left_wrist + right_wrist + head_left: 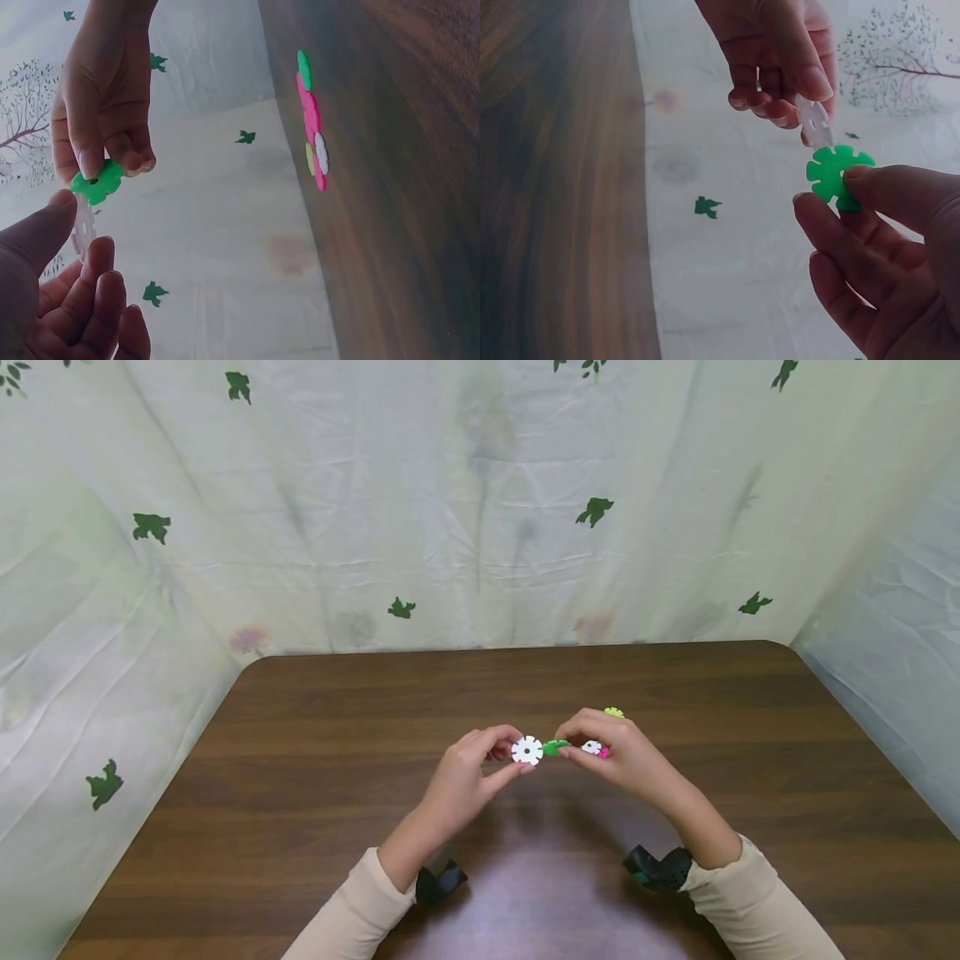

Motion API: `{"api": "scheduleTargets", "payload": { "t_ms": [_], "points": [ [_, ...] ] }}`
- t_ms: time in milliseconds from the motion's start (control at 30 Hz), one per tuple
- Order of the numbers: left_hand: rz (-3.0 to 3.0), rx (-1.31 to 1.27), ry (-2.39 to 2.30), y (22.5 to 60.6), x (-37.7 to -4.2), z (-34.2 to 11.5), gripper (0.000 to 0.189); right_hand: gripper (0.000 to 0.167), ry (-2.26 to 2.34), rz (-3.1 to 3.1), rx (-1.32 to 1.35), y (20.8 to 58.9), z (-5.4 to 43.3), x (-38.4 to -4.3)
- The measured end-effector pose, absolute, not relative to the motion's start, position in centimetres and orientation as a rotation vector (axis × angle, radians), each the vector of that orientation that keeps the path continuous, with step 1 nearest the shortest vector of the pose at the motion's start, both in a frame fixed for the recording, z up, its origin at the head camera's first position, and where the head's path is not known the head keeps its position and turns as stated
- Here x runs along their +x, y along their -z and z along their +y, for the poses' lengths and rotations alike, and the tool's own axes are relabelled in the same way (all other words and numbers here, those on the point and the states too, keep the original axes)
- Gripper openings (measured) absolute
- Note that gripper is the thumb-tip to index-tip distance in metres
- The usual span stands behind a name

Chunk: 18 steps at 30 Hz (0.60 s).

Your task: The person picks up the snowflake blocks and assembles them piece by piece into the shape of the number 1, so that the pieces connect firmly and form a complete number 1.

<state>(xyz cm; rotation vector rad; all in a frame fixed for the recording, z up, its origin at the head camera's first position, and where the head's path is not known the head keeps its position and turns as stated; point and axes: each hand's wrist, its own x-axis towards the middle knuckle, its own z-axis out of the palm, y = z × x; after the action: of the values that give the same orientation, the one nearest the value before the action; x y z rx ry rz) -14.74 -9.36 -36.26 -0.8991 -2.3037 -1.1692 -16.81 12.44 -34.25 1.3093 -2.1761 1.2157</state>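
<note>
The two discs meet edge to edge between the hands, above the table (337, 777): the white disc (527, 750) to the left, the green disc (555, 747) to the right. Being round, neither has a long axis, but together they make a short line running left to right, each turned at an angle to the other. From where I stand, I can't tell whether their slots have locked.

The left hand (468, 772) pinches the white disc by its rim, thumb against fingers; the right hand (618, 753) pinches the green one the same way. Neither hand is spread wide.

Both discs look like thin plastic, notched all round like flowers, the white with small holes. Beyond the right hand, which is the nearer one, yellow (310, 159), white (322, 154), pink (312, 120) and green (303, 70) pieces lie along the wood-grained top. A creased pale cloth (360, 518) hangs at the far side.
</note>
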Motion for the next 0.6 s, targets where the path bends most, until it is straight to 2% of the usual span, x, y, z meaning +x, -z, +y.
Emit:
{"api": "scheduleTargets", "payload": {
  "t_ms": [200,400,600],
  "points": [
    [-2.288,-0.86,1.351,36.3,-14.4,-8.9,0.031,0.024,-1.227,-2.18,1.284,32.4,11.8,-15.4],
    [-2.273,-0.715,1.739,36.4,-14.0,-8.5,0.03,0.025,-1.213,-2.161,1.241,33.9,12.0,-16.1],
    [-2.242,-0.654,1.911,35.4,-13.4,-8.2,0.028,0.01,-1.226,-2.132,1.269,35.3,12.3,-16.9]
  ]
}}
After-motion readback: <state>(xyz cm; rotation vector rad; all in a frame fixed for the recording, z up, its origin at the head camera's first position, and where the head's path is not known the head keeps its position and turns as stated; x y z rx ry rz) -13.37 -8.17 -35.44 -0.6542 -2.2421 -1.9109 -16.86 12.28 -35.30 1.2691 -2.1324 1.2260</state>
